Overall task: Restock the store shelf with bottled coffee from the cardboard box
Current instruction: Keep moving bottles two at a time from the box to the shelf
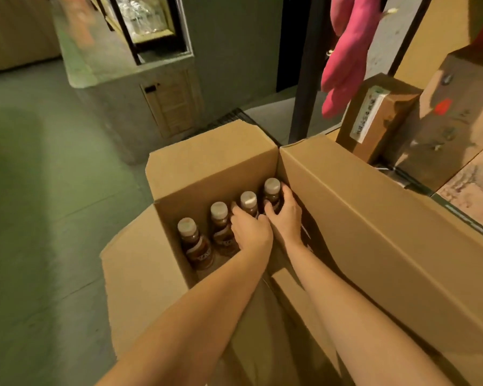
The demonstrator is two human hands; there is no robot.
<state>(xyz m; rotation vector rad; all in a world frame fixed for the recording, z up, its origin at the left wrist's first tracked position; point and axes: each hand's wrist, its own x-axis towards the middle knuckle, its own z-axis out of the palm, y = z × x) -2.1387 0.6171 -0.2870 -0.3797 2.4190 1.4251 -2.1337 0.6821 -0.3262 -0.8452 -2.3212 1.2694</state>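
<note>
Restocking under way: the left hand [250, 229] is gripping the third bottle [248, 200] and the right hand [286, 215] the fourth bottle [272, 188] of a row standing inside the open cardboard box [212, 162]. Two other bottles [219, 218] are waiting, so shelving probably remains. Bottle labels, and the white sticker [370, 115] on a neighbouring carton [393, 118], are blurring beyond reading.

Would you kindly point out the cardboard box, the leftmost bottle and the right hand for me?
cardboard box [212, 162]: head view, inside of its far flap.
leftmost bottle [186, 226]: head view, on its pale cap.
right hand [287, 217]: head view, back of the hand.
</note>
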